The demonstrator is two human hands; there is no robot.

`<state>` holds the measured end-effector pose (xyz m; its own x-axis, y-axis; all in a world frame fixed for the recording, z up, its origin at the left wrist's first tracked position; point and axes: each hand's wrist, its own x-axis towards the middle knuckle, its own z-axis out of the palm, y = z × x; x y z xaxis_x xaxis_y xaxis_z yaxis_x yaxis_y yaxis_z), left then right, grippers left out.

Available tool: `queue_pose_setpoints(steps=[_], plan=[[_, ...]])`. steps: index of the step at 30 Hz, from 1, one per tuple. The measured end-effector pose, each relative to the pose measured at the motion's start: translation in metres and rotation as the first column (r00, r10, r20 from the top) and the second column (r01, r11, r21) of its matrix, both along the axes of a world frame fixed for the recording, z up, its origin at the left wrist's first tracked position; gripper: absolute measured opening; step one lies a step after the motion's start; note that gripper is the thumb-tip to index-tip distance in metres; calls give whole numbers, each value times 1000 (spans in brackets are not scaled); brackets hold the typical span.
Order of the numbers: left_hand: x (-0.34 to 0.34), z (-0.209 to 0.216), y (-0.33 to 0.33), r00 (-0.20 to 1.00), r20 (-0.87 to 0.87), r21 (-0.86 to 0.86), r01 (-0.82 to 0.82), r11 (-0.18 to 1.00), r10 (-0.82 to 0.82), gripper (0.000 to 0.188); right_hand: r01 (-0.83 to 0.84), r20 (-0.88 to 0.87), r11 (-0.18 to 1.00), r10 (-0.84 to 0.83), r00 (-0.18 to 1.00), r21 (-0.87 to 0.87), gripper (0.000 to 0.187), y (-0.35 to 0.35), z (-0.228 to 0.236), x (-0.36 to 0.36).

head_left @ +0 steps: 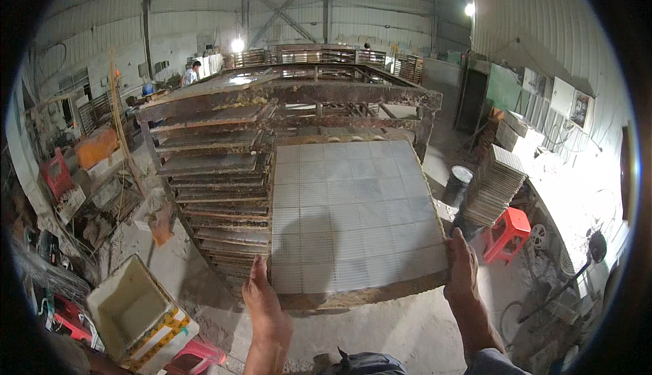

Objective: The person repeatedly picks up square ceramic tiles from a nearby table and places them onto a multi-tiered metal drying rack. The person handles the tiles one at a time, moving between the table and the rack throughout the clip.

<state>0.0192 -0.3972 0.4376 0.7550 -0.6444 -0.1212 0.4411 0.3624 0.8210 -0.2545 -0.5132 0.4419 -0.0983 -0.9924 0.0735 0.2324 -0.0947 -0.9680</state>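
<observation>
A wide wooden board with pale grey square tiles laid on it in a grid lies level in front of me. My left hand grips its near left corner, thumb on the edge. On the opposite side my right hand clasps the near right corner, thumb up along the edge; the fingers underneath are hidden. The board's far end reaches the dark, crusted rack. Beside it on the left, several similar boards sit one above another in the rack's levels.
A white foam box with patterned tape stands at the lower left, near a pink-red stool. To the right are a red stool, a leaning stack of ribbed panels and a dark bucket. Another person is far left.
</observation>
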Motion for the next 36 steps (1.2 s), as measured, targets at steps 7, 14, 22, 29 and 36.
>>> queue_pose_setpoints(steps=[7, 14, 22, 29, 36], plan=[[5, 31, -32, 972, 16, -64, 236, 970, -236, 48, -90, 76, 993, 84, 994, 80, 47, -20, 29, -4], [28, 85, -58, 933, 44, -143, 359, 922, -356, 35, -285, 106, 958, 285, 953, -20, 45, -53, 65, 15], [64, 106, -149, 978, 58, 96, 194, 976, -201, 48, -206, 197, 971, 180, 964, 118, 30, -121, 97, 50], [70, 121, -222, 988, -93, 150, 133, 980, -119, 44, -218, 196, 972, 199, 960, 82, 41, -197, 85, 60], [91, 74, -186, 830, 117, -128, 557, 821, -545, 41, -489, 332, 866, 494, 804, -104, 43, -188, 61, 28]])
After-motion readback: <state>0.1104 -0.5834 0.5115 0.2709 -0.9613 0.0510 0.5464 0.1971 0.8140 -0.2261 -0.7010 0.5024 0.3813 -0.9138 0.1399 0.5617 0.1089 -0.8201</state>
